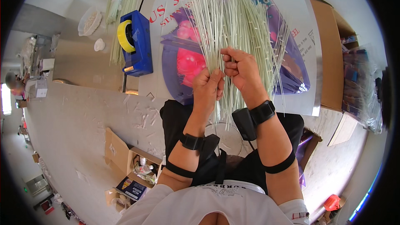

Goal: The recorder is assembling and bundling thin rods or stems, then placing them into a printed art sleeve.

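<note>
My left hand (207,86) is closed around the lower part of a bundle of thin, pale green sticks (207,21), whose upper ends fan out away from me. Just right of it, my right hand (243,68) is closed in a pinch at the bundle's edge, seemingly on a thin stick; its fingertips partly hide what they grip. A larger loose pile of the same sticks (252,33) lies under and beside my right hand. Beneath the sticks is a purple plastic sheet (173,75) with pink printed shapes, spread on the table.
A blue tape dispenser (141,43) with yellow tape stands left of the sheet. More sticks (121,0), a white bowl (89,21) and a small white object (99,45) are farther left. Cardboard boxes stand on the right (327,54) and at lower left (118,150).
</note>
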